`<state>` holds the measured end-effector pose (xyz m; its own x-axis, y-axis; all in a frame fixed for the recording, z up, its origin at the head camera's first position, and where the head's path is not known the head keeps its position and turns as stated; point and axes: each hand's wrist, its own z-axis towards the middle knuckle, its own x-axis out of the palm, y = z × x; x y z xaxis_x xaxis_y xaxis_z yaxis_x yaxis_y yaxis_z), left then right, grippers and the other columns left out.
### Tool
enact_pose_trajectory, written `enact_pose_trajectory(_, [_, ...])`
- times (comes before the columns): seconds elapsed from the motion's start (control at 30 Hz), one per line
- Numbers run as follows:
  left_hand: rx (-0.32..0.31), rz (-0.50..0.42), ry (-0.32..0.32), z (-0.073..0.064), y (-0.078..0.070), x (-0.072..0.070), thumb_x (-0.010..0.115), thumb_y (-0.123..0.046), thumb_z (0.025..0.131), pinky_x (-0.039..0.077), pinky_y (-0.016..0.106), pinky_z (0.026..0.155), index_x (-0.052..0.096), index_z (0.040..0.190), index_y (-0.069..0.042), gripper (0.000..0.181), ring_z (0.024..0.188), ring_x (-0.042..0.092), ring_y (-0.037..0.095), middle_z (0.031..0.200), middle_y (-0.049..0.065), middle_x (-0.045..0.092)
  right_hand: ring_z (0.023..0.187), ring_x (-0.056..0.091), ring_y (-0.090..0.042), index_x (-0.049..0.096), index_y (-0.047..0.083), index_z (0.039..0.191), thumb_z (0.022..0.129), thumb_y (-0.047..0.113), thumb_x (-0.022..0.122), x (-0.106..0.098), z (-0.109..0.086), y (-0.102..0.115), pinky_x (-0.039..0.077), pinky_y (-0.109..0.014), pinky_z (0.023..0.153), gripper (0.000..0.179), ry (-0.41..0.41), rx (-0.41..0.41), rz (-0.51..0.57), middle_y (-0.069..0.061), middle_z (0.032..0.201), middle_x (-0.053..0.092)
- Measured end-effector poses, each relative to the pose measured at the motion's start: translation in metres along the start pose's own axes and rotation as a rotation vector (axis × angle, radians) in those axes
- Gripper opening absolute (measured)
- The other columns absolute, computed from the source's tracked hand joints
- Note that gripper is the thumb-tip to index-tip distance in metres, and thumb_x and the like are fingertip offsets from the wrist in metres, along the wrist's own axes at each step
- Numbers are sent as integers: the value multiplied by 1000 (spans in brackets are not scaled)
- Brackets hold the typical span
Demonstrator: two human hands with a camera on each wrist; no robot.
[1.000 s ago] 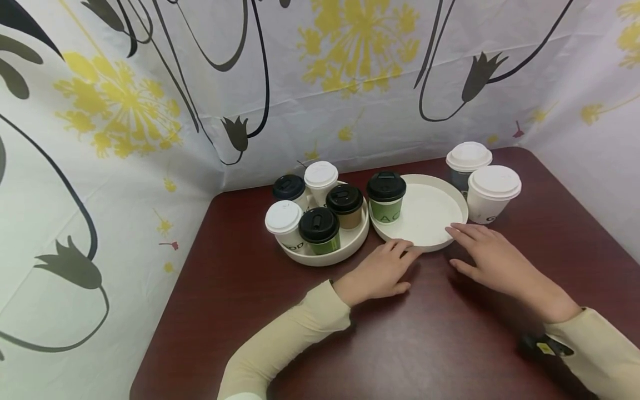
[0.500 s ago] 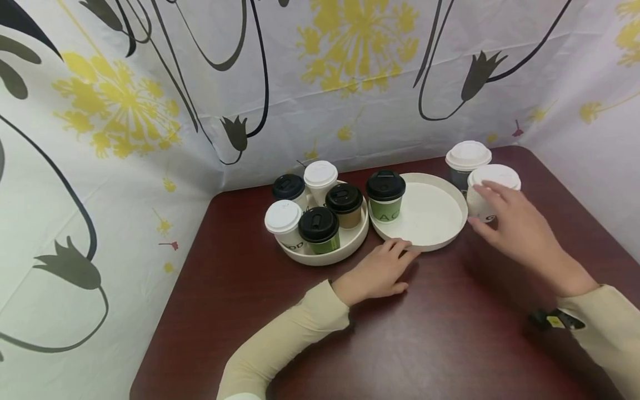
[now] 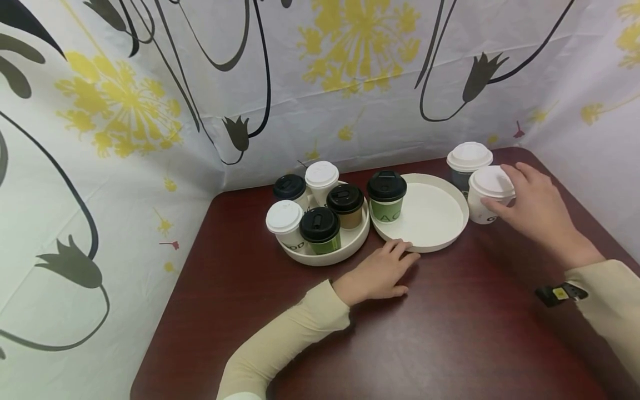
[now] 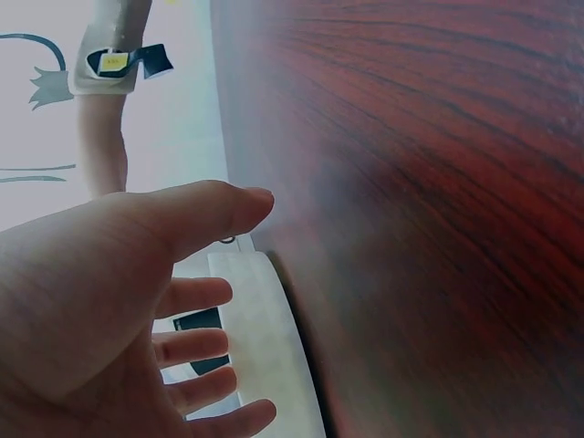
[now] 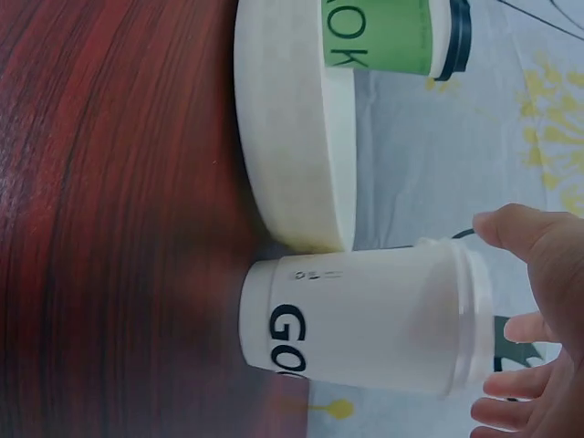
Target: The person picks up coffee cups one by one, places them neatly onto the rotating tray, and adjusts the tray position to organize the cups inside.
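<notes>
My left hand (image 3: 377, 272) lies by the front rim of the right-hand round white tray (image 3: 432, 244). Its fingers (image 4: 196, 347) are loosely spread over that rim, with the thumb held apart. At the tray's right stands a white paper cup (image 3: 482, 211) with a white lid, upright on the table. My right hand (image 3: 537, 208) is at this cup's lid (image 5: 470, 319), thumb on the near side and fingers on the far side. In the right wrist view a gap shows between thumb and lid. A green cup (image 3: 386, 210) with a black lid stands inside the tray at left.
A second round white tray (image 3: 357, 244) on the left holds several lidded cups, among them a front green one (image 3: 320, 230). Behind the white cup stands a dark cup with a white lid (image 3: 470, 156). A patterned curtain (image 3: 280, 83) closes off the back of the dark red table (image 3: 230, 300).
My right hand has left the tray's right rim and moved right and back to the white cup's lid. My left hand has stayed at the front rim.
</notes>
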<state>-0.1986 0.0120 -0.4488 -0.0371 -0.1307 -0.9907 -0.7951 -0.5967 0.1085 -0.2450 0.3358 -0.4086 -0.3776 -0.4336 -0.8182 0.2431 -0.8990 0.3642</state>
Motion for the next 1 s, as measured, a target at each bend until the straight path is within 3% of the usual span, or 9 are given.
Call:
enact_pose_trajectory(0.43, [-5, 1, 16, 1, 1, 2, 66, -52, 90, 43, 32, 111, 38, 151, -19, 75, 145, 31, 23, 156, 5, 32, 114, 47, -55, 42, 1, 145, 84, 35, 75, 7, 2, -10, 36, -69, 87, 76, 26, 43, 26, -35, 136, 48])
enact_pose_trajectory(0.7, [-17, -16, 40, 1, -1, 2, 65, -52, 90, 44, 32, 111, 37, 151, -20, 74, 147, 28, 23, 158, 4, 30, 118, 45, -55, 39, 0, 147, 87, 36, 73, 10, 5, -12, 35, -69, 90, 78, 52, 79, 24, -36, 139, 46])
enact_pose_trajectory(1.0, [-16, -18, 41, 1, -1, 1, 65, -52, 90, 44, 33, 111, 36, 151, -20, 74, 148, 28, 24, 158, 5, 29, 122, 44, -54, 42, -1, 146, 87, 38, 72, 13, 6, -14, 34, -69, 93, 77, 22, 93, 31, -36, 139, 46])
